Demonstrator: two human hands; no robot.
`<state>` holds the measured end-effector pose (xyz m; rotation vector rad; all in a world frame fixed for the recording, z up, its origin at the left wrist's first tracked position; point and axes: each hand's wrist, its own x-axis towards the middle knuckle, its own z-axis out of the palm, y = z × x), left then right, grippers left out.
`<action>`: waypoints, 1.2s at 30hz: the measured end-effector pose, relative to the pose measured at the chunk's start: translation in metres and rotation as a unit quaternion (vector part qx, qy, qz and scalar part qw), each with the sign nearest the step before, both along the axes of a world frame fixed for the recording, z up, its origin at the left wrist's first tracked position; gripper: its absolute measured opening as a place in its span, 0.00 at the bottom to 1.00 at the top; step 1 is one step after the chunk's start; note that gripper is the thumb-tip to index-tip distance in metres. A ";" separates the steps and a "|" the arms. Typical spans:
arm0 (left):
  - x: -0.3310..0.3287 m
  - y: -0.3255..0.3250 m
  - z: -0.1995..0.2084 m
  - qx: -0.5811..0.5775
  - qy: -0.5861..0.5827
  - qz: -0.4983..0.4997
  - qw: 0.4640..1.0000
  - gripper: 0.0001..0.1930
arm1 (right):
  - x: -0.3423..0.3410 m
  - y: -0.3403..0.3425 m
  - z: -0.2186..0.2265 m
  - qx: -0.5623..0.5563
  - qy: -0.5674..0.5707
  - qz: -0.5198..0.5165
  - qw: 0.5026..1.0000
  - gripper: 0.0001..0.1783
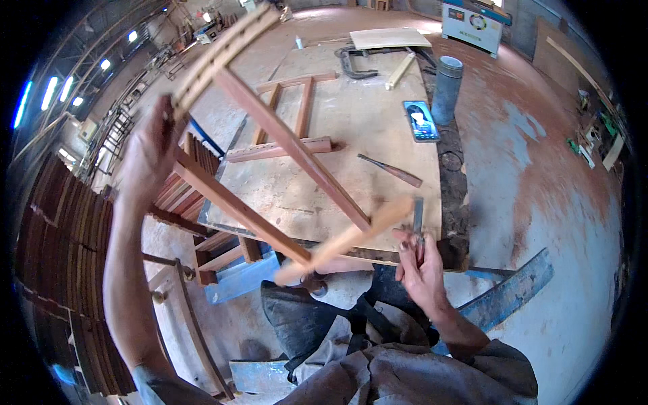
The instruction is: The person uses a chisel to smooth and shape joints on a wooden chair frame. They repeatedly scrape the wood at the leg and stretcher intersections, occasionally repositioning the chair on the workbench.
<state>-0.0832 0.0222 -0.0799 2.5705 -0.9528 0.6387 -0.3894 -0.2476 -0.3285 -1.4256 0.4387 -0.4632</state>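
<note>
My left hand (152,145) is closed round the end of a mortised bar of a wooden frame (290,148), lifted and tilted over the near left of the table. Two reddish rails join that bar to a paler, motion-blurred crossbar (351,241) close to my body. In my right hand (424,270) is a chisel (418,214), its flat steel blade pointing away from me beside the crossbar's right end; its handle is hidden in my fingers. Beyond it a second chisel-like tool (391,170) with a wooden handle lies on the tabletop.
Another wooden frame (304,108) lies on the worktable (263,202). Toward the right edge are a phone (421,121) and a blue-grey cylinder (447,91). A dark clamp (347,64) and pale board (388,38) sit at the far end. Stacked timber (64,256) stands left.
</note>
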 end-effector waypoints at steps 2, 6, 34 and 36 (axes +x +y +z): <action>-0.012 -0.010 0.036 0.051 -0.180 -0.027 0.982 0.20 | 0.009 -0.023 -0.005 -0.270 0.012 -0.021 0.963 0.12; -0.019 -0.022 0.047 0.143 -0.353 -0.053 0.923 0.19 | 0.031 -0.054 -0.004 -0.527 0.086 0.018 0.845 0.12; 0.029 -0.076 0.085 0.158 0.121 -0.026 0.980 0.30 | 0.146 -0.086 -0.017 -0.493 0.142 0.119 0.850 0.14; 0.028 -0.072 0.087 0.140 0.157 -0.045 0.977 0.28 | 0.132 -0.068 0.013 -0.384 0.144 0.149 0.900 0.14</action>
